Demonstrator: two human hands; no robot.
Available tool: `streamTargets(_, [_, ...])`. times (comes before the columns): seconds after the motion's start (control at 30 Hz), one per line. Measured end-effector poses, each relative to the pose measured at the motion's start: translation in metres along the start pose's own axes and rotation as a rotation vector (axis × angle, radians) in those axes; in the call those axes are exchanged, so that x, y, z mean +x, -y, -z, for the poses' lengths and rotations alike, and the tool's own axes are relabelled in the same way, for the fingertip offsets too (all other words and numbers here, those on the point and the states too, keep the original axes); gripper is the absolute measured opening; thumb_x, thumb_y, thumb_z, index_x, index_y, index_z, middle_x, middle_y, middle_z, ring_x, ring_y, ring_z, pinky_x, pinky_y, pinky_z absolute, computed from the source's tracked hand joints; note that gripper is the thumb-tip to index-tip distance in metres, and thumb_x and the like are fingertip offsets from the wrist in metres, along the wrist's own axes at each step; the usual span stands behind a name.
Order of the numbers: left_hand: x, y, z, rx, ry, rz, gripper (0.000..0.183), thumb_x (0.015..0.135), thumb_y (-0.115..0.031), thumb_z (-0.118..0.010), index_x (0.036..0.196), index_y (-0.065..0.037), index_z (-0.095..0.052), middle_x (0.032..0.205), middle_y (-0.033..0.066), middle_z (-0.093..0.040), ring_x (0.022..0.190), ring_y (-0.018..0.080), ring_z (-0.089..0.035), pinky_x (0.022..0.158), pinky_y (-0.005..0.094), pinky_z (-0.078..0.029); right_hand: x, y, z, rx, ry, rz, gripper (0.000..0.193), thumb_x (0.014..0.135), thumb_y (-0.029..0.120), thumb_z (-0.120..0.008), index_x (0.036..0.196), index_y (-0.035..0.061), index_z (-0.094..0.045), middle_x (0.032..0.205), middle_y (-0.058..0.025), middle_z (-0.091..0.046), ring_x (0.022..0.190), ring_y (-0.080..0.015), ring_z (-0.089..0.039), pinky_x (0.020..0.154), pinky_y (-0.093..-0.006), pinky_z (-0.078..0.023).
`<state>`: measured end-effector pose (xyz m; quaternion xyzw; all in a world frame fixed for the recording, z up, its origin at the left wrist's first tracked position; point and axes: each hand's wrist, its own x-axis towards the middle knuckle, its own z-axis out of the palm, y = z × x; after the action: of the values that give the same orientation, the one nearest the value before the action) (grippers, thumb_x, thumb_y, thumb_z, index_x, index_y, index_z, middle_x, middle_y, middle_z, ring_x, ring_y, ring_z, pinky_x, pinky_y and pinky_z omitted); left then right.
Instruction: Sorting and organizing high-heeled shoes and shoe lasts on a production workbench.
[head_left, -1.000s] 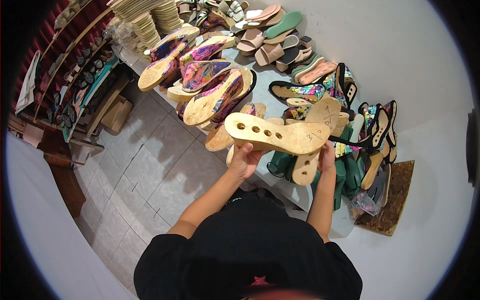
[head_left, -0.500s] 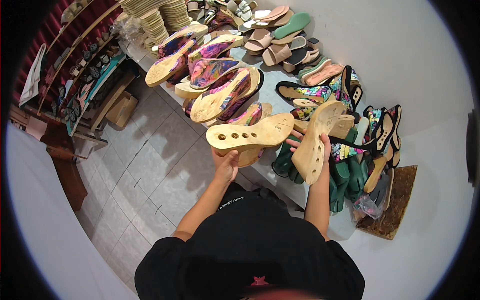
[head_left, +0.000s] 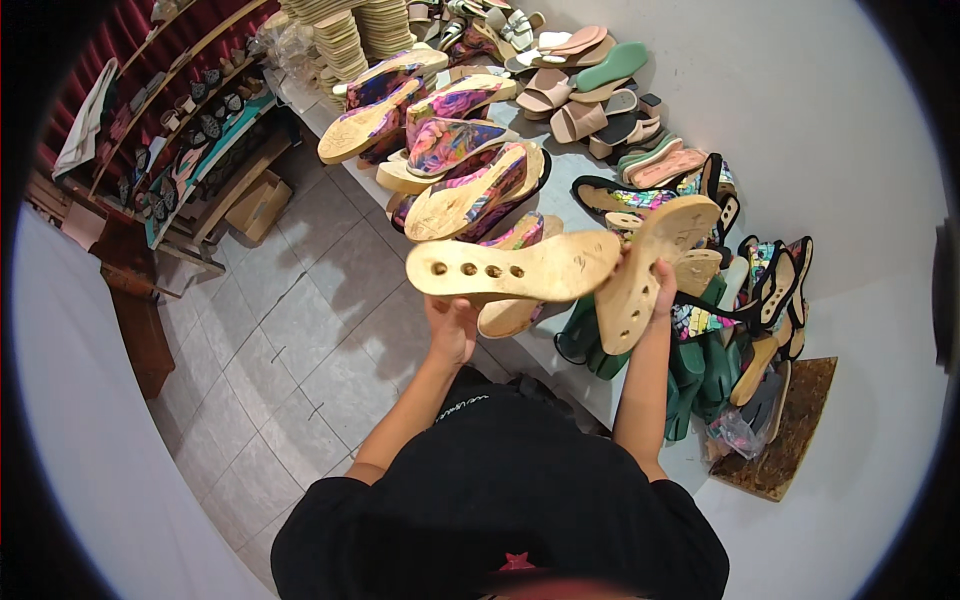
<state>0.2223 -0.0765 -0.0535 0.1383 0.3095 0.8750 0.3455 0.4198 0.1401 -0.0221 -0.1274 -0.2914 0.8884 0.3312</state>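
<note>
My left hand point(head_left: 452, 328) grips the heel end of a pale wooden wedge sole point(head_left: 545, 262), held nearly level with a row of several round holes showing. In my right hand point(head_left: 662, 292) is a second wooden wedge sole point(head_left: 632, 285), tilted upright, also with holes and pencil marks. The left sole's toe end meets or overlaps the right sole; whether they touch I cannot tell. Just beyond them, wedge shoes with purple floral fabric point(head_left: 475, 195) lie on the table. Near my right hand are dark green shoe forms point(head_left: 688, 375) and colourful black-edged wedge shoes point(head_left: 765, 275).
Pink, tan and green sandals point(head_left: 610, 70) pile up along the wall on the grey-white table point(head_left: 560, 160). Stacks of thin soles point(head_left: 340, 45) stand at its far end. A brown board point(head_left: 785, 440) juts out at the right. Footwear shelves point(head_left: 190, 150) and a cardboard box point(head_left: 258, 207) are at far left.
The left wooden sole has swung flatter and its toe has moved right, closer to the other sole. Both hands keep their hold. The surroundings have shifted slightly right in view.
</note>
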Motion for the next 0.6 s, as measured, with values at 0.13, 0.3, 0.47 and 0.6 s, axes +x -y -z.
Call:
streamTargets(0.13, [0.015, -0.014, -0.043, -0.190, 0.133, 0.025, 0.063, 0.083, -0.035, -0.066, 0.131, -0.014, -0.032, 0.125, 0.0057, -0.048, 0.115, 0.0226, -0.050, 0.094, 0.0416, -0.046, -0.013, 0.015, -0.021, 0.008, 0.070, 0.067, 0.066, 0.074, 0.049, -0.054, 0.113, -0.0044, -0.048, 0.095, -0.0158, -0.056, 0.082, -0.0256, -0.056, 0.075, -0.0406, -0.048])
streamTargets(0.3, [0.042, 0.007, -0.088, -0.022, 0.270, 0.159, 0.063, 0.089, -0.053, -0.045, 0.133, -0.010, -0.032, 0.119, 0.0092, -0.052, 0.103, 0.0208, -0.057, 0.085, 0.0376, -0.051, -0.023, 0.052, -0.027, -0.321, 0.239, 0.007, 0.072, 0.071, 0.059, -0.055, 0.102, -0.0053, -0.054, 0.093, -0.0176, -0.053, 0.085, -0.0267, -0.055, 0.076, -0.0410, -0.048])
streamTargets(0.47, [0.074, 0.023, -0.112, -0.081, 0.522, 0.565, 0.062, 0.090, -0.053, -0.043, 0.130, -0.006, -0.036, 0.104, 0.0084, -0.060, 0.086, 0.0150, -0.064, 0.069, 0.0301, -0.056, -0.017, 0.068, -0.071, -0.279, 0.214, 0.126, 0.066, 0.070, 0.061, -0.058, 0.087, -0.0034, -0.061, 0.119, -0.0271, -0.044, 0.095, -0.0279, -0.054, 0.077, -0.0380, -0.049])
streamTargets(0.6, [0.081, 0.038, -0.118, -0.043, 0.642, 0.974, 0.061, 0.090, -0.056, -0.036, 0.125, -0.007, -0.048, 0.103, 0.0094, -0.064, 0.081, 0.0179, -0.066, 0.066, 0.0324, -0.057, 0.014, 0.080, -0.068, -0.455, 0.395, 0.237, 0.059, 0.072, 0.054, -0.061, 0.099, 0.0017, -0.063, 0.137, -0.0338, -0.028, 0.097, -0.0278, -0.057, 0.071, -0.0341, -0.052])
